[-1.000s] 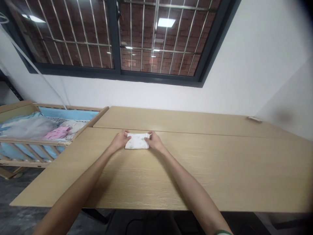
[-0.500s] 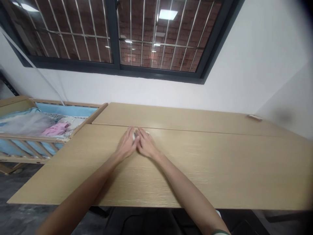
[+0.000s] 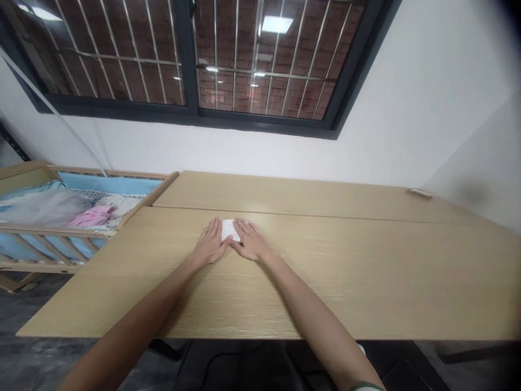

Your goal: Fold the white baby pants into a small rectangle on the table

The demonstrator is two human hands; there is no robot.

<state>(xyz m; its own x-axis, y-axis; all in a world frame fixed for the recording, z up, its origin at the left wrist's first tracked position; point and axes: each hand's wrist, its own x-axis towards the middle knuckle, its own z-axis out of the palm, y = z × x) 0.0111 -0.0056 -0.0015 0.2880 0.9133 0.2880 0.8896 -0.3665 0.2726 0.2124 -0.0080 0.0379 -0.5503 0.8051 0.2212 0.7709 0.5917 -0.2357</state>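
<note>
A small white folded cloth [image 3: 228, 229] lies on the light wooden table [image 3: 366, 282], near its middle seam. My left hand [image 3: 210, 245] lies flat on the cloth's left side, fingers stretched out and close together. My right hand [image 3: 251, 243] lies flat on its right side, fingers spread. Both palms press down, and only a narrow strip of the cloth shows between them. Neither hand grips anything.
A wooden baby cot [image 3: 61, 217] stands at the left of the table, with blue lining, a grey cover and pink clothes [image 3: 91, 216] inside. A small flat object [image 3: 419, 192] lies at the table's far right edge. A barred window is set in the white wall behind.
A second ago each hand pinched an end of the wider folded cloth. The hands then came together over it; now they have parted slightly, flat on the smaller fold.
</note>
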